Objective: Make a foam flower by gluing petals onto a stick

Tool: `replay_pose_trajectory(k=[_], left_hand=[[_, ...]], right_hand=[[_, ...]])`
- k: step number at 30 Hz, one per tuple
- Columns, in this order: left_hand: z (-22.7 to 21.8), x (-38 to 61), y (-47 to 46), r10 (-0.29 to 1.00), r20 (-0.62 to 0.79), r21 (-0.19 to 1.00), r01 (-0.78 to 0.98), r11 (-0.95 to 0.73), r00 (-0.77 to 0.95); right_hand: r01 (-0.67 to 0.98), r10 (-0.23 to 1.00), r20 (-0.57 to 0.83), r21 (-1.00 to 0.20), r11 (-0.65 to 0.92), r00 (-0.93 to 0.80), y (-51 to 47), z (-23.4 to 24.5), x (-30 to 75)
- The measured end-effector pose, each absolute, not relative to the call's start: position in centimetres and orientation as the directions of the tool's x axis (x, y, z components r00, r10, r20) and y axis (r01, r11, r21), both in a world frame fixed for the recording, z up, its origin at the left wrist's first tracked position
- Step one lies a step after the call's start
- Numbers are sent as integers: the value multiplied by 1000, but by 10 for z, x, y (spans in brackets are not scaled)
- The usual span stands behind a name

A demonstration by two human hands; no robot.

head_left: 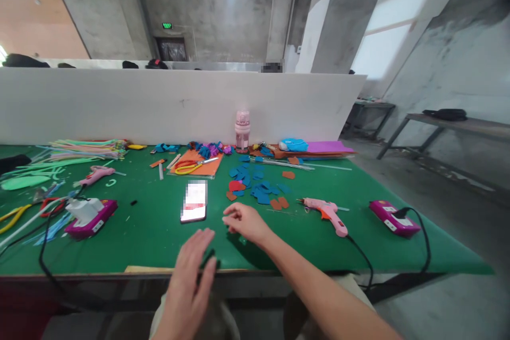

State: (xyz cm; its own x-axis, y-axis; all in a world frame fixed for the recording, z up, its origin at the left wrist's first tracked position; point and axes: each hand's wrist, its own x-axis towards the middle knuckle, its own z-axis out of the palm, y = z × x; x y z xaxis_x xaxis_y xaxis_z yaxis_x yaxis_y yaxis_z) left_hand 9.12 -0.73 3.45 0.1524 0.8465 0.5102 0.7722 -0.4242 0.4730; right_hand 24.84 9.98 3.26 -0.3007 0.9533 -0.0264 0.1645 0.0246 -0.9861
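Note:
My left hand (190, 271) is at the table's front edge, below the phone, with its fingers stretched out, the thumb apart and nothing in it. My right hand (249, 223) hovers over the green tabletop in front of the cut pieces, its fingers loosely curled and slightly apart; I see nothing held. A phone (194, 202) with a lit screen lies just beyond my left hand. Blue cut pieces (261, 191) are scattered past my right hand, along with a red piece (236, 186) and several brown pieces (275, 204). A pink glue gun (324, 211) lies to the right.
Purple power strips (394, 218) sit on both sides, with black cords over the front edge. Orange-handled scissors (191, 166) lie on an orange sheet. A pink bottle (242, 133) stands by the white partition (179, 101). Pipe cleaners (87, 149) and a second glue gun (95, 174) lie left.

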Motion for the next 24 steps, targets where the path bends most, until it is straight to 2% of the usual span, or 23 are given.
replay_pose_trajectory(k=[2,3,5,7,10,13,18,21,24], left_hand=[[38,111,-23,789,504,420,699,-579,351],[40,121,-27,763,492,404,665,-627,420],[44,138,-26,731,432,400,614,-680,529],[49,153,-15,727,388,427,589,-687,567],[58,167,11,761,342,446,618,-648,551],[60,160,40,802,291,345,724,-597,522],[44,118,61,916,284,119,938,-326,283],[33,103,59,904,296,25,943,-331,309],[29,100,55,886,304,-15,932,-362,349]], right_hand=[[236,974,127,-957,170,-190,102,35,276],[247,976,163,-949,195,-143,103,38,288],[222,979,195,-954,203,-61,106,43,307],[146,980,196,-971,191,18,107,48,322],[-2,983,160,-987,161,84,102,53,337],[-78,990,104,-991,111,91,94,56,347],[-37,988,117,-992,121,98,84,63,353],[-33,990,124,-991,127,71,82,65,350],[-26,991,125,-992,126,49,82,65,346]])
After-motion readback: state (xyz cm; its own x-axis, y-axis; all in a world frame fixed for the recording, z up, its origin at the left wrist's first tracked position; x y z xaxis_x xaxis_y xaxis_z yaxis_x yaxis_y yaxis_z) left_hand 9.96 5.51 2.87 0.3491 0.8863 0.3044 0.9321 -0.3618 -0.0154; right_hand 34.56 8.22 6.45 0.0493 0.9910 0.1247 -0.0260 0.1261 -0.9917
